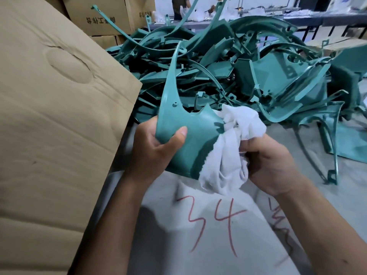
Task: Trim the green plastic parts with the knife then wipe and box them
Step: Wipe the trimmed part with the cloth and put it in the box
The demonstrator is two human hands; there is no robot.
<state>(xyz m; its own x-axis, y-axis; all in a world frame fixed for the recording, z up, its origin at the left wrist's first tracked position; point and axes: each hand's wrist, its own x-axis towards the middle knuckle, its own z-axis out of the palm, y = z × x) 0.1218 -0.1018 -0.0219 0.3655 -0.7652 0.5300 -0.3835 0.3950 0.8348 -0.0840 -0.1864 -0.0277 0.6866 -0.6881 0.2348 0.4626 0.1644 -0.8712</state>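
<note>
My left hand point(156, 149) grips a green plastic part point(178, 124) by its lower left edge, thumb on its face. The part is curved, with a long thin arm rising to the top. My right hand point(272, 161) holds a bunched white cloth point(228, 153) against the part's right side. Behind them lies a big heap of green plastic parts point(248, 72) on the table. No knife is visible.
A large cardboard box flap point(55, 116) fills the left side. More cardboard boxes point(103, 14) stand at the back left. A white sheet point(208, 225) marked "34" in red lies under my arms. People stand at far tables point(297, 18) behind the heap.
</note>
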